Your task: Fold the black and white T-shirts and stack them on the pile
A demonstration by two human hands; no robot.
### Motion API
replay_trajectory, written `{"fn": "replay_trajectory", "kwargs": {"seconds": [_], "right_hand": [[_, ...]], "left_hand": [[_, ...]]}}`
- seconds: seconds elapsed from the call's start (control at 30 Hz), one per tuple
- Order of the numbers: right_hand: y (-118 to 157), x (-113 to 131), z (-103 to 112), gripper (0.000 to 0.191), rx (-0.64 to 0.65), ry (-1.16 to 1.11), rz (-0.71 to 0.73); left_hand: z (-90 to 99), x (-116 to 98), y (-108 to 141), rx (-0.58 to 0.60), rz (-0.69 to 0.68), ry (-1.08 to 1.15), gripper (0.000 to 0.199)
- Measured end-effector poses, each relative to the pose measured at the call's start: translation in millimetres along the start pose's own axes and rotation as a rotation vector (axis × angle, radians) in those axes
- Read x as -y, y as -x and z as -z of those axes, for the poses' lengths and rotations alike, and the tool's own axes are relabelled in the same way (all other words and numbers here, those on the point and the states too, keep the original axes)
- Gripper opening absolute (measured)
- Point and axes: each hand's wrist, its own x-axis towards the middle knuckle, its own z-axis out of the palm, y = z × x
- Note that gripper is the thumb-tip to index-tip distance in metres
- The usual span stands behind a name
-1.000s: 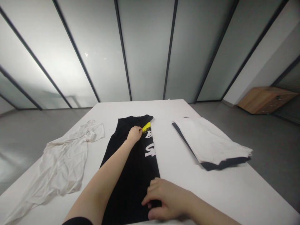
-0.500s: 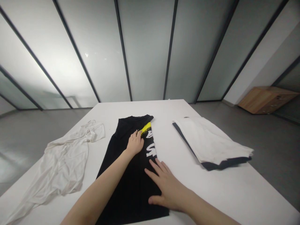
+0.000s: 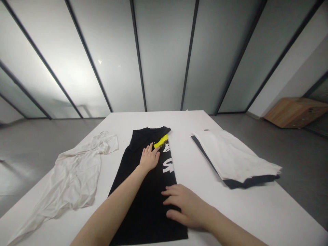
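Note:
A black T-shirt with white lettering and a yellow patch lies folded lengthwise in the middle of the table, its collar at the far end. My left hand rests on its upper part beside the yellow patch, palm down with the fingers stretched out. Over the shirt's right edge, lower down, is my right hand, its fingers apart and slightly bent. Nothing is gripped in either hand. My left forearm hides part of the shirt's left side.
On the left of the white table lies a crumpled white garment. At the right is a stack of folded clothes, a white one over a dark one. A wooden cabinet stands on the floor beyond, near frosted glass panels.
My right hand has drawn slightly back toward me along the shirt's right edge, its fingers bending and turning more to the left. My left hand stays on the shirt. The view has shifted slightly.

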Motion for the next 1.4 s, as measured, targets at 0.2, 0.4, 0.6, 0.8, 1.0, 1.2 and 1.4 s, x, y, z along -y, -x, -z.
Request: {"fn": "replay_trajectory", "kwargs": {"seconds": [0.2,0.4,0.6,0.8,1.0,1.2,1.4], "right_hand": [[-24,-10,19,0.022,-0.158,-0.064,-0.051],[-100,-57,67,0.035,-0.531,-0.037,-0.160],[-150,-74,35,0.054,-0.373,0.294,-0.310],[-112,-52,-18,0.069,-0.175,0.479,-0.345],[-47,-12,-48,0.076,-0.015,0.397,-0.133],[-11,15,-60,0.083,0.171,0.260,0.097],[-37,8,-20,0.035,0.265,-0.060,0.367]], "left_hand": [[-0.2,-1,-1,-0.017,-0.007,0.004,0.046],[2.8,0,-4,-0.019,0.000,0.037,0.046],[-0.8,5,-3,-0.002,-0.026,0.004,0.056],[-1.9,3,-6,0.010,0.011,0.031,0.055],[6.3,-1,-4,0.022,0.008,0.037,0.054],[7.4,-2,-3,0.037,0.008,0.008,0.050],[1.9,2,-3,0.016,0.002,0.004,0.047]]}}
